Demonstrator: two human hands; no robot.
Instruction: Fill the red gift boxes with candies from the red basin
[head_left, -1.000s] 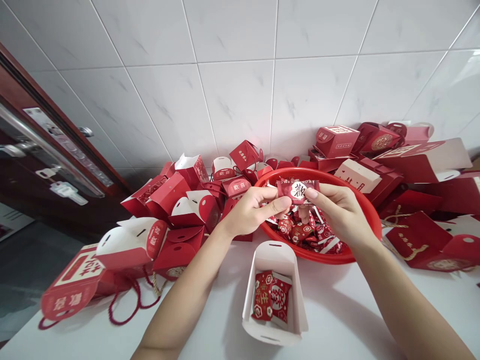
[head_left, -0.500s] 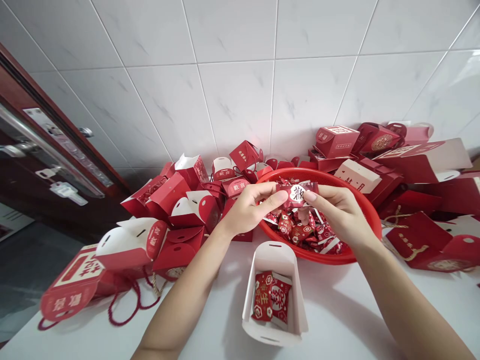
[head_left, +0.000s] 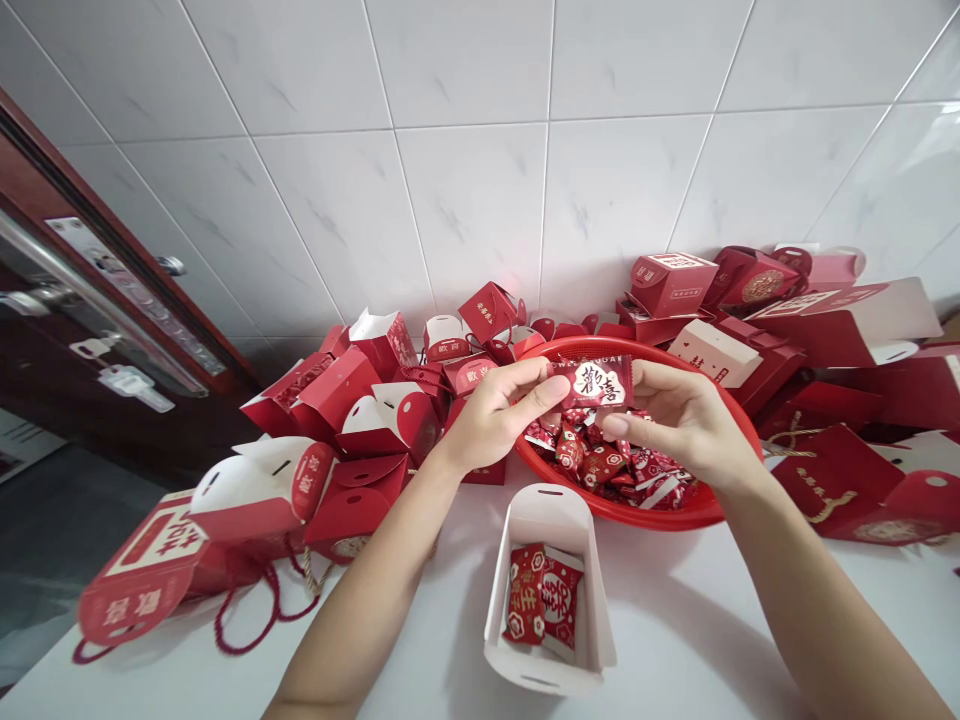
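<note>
A dark red wrapped candy (head_left: 598,384) with white labels and black characters is pinched between the thumb and fingers of my left hand (head_left: 501,415), above a red plastic basket (head_left: 694,517). My right hand (head_left: 686,430) is at the candy's right end, its thumb lowered away from the wrapper and its fingers partly behind it. More red candies (head_left: 600,462) fill the basket below. In front of me stands an open box (head_left: 596,610), white inside, holding red candy packets (head_left: 527,595).
Red gift boxes (head_left: 382,420) crowd the left side, some with cord handles (head_left: 247,645). More boxes (head_left: 847,480) are piled at right. Behind runs a tiled wall (head_left: 472,200); a door with keys (head_left: 135,385) stands at left.
My right thumb has come off the candy's front and dropped, uncovering more of its lettering. My left hand keeps its hold. The open box and its packets have not moved.
</note>
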